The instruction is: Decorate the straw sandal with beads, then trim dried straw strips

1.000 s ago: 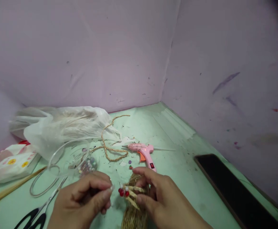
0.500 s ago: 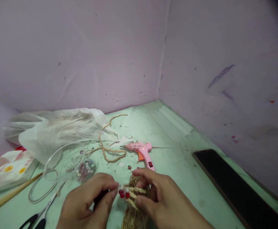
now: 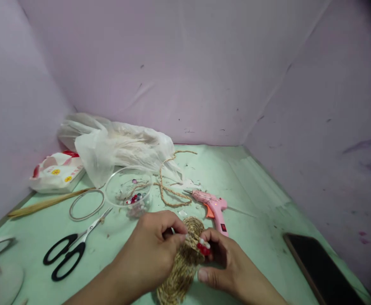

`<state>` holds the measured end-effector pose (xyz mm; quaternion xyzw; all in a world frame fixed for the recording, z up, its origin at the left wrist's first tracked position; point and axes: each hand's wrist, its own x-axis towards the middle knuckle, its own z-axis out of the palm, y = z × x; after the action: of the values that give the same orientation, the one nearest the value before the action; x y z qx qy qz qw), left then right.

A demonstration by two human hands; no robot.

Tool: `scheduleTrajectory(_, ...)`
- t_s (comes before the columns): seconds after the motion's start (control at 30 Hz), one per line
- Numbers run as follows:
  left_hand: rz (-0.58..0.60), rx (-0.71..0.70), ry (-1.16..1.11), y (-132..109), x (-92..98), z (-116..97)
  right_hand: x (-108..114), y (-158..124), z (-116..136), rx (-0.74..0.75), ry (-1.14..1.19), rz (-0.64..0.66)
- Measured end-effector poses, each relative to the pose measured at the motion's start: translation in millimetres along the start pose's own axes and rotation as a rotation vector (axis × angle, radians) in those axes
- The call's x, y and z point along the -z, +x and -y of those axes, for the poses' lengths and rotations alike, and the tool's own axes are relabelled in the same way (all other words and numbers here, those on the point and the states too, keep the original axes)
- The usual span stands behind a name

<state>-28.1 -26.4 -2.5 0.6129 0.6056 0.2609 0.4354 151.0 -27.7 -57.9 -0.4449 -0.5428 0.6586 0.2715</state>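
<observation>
A flat, long, round-ended piece of coiled straw braid (image 3: 177, 271) stands between my hands, with braided straps across its upper part. A cluster of red and white beads (image 3: 204, 247) sits at the strap on its right side. My left hand (image 3: 155, 248) is closed in a pinch over the strap; what lies between thumb and forefinger is too small to make out. My right hand (image 3: 226, 264) curls its fingers around the strap and beads, its thumb at the straw's right edge. Just beyond the hands lies a pink glue gun (image 3: 215, 205) with an orange trigger.
Black-handled scissors (image 3: 77, 243), a wire coil (image 3: 86, 205) and a clear tub (image 3: 143, 203) of beads lie left. Behind are a plastic bag (image 3: 124, 144), a straw cord (image 3: 161, 182) and a white packet (image 3: 58, 171). A phone (image 3: 322, 267) lies right.
The view has swung left and down. The straw piece shows more fully. My left hand has moved from the beads to the strap; the beads are now by my right fingers.
</observation>
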Motion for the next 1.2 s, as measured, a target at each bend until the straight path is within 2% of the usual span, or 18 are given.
scheduleTrajectory(0.23, 0.057, -0.060, 0.001, 4.8, -10.6, 7.4, 0.3, 0.4, 5.7, 0.023, -0.176, -0.058)
scheduleTrajectory(0.4, 0.065, -0.087, 0.040, 1.9, -10.5, 8.3, 1.4, -3.3, 6.2, -0.024, -0.159, -0.074)
scheduleTrajectory(0.63, 0.089, -0.068, 0.111, 0.2, -12.5, 6.3, -1.7, -4.2, -8.0, -0.002, -0.455, -0.150)
scheduleTrajectory(1.2, 0.108, -0.044, 0.159, 3.3, -21.2, 13.3, -1.2, -4.9, -16.8, 0.050, -0.553, -0.153)
